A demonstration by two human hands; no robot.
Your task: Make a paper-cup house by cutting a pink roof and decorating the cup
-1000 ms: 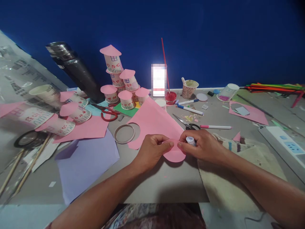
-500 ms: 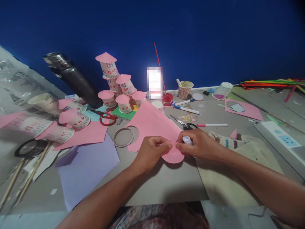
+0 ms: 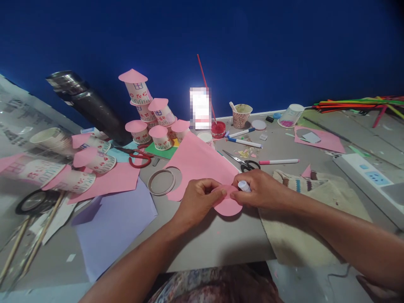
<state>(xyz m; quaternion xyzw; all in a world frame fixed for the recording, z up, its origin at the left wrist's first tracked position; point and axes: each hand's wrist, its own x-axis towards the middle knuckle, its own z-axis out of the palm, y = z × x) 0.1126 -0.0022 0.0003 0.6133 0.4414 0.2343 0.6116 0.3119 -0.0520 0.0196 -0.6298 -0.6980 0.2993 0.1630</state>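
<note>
Little moved but the view; the disc (image 3: pixel 227 207) stayed between both hands, nearside of the sheet (image 3: pixel 202 164). Left hand (image 3: pixel 197 200) pinched its left part, right hand (image 3: pixel 263 189) its right, tube (image 3: pixel 243 186) tucked in the grip. Shaping seemed barely advanced.

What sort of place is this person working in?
Likely a craft table; whether at home or in a classroom, I can't tell. The signs: paper cups with pink cone roofs, black-handled scissors near a pink marker, and a pink paper disc held in the left hand and right hand.
</note>
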